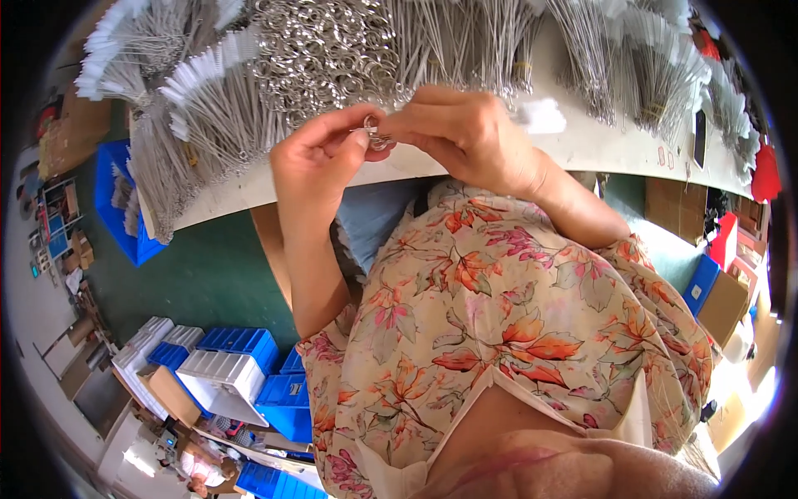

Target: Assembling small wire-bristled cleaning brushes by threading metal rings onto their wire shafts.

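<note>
Over the table's near edge, my left hand pinches a few shiny metal rings between thumb and forefinger. My right hand meets it there, its fingertips closed at the same rings; what lies inside them is hidden. Just right of that hand shows a white bristle tuft; whether it belongs to something in the hand I cannot tell. Beyond both hands spreads a heap of loose metal rings.
Bundles of wire-handled brushes with white bristles lie left, centre and right on the white table. A blue bin stands by its left end. Blue and white crates are stacked lower left, near a distant person.
</note>
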A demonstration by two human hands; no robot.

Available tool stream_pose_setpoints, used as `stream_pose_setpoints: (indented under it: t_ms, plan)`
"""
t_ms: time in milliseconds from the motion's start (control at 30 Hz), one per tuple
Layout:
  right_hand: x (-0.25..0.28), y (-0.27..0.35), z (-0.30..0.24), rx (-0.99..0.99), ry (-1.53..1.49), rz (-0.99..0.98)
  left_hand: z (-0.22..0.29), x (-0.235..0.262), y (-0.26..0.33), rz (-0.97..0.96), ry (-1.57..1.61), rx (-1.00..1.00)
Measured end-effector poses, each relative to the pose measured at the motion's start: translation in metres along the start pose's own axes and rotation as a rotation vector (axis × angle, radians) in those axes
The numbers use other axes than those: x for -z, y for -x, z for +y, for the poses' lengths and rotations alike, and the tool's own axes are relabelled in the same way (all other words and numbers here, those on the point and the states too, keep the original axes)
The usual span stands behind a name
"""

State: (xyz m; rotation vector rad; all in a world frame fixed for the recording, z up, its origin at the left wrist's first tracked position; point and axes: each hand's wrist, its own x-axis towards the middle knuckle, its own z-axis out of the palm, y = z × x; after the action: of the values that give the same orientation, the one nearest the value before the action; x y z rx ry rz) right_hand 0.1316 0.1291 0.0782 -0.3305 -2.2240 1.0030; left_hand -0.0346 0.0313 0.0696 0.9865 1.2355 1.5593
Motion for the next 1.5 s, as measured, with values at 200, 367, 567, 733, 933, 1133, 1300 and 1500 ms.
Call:
stream_pose_setpoints:
  t_ms: [200, 367, 567, 733, 933, 1133, 1300, 1500]
  plan:
    - [-0.029, 0.056, 0.062, 0.076, 0.385, -0.115, -0.005, 0.062, -0.023, 0.064, -0.610, 0.097]
    - [-0.025, 0.063, 0.057, 0.139, 0.401, -0.011, 0.052, 0.253, -0.029, 0.709, -1.321, -0.151]
    - [-0.002, 0.047, 0.049, 0.007, 0.264, 0.108, 0.058, 0.293, -0.045, 0.352, -1.668, 0.370]
    - [0.035, -0.006, 0.072, -0.074, 0.338, 0.232, 0.031, 0.300, -0.053, 0.548, -1.516, 0.247]
    - [0.055, -0.074, 0.120, -0.498, 0.687, 0.025, 0.032, 0.313, -0.072, 0.832, -1.687, -0.044]
    - [0.058, -0.079, 0.140, -0.484, 0.759, -0.020, 0.047, 0.359, -0.059, 0.519, -1.744, 0.427]
    - [0.081, -0.071, 0.140, -0.453, 0.492, 0.169, 0.040, 0.346, -0.059, 0.619, -1.625, 0.354]
    - [0.170, -0.030, 0.093, -0.374, -0.066, 0.704, 0.049, 0.343, -0.047, 0.706, -1.680, 0.161]
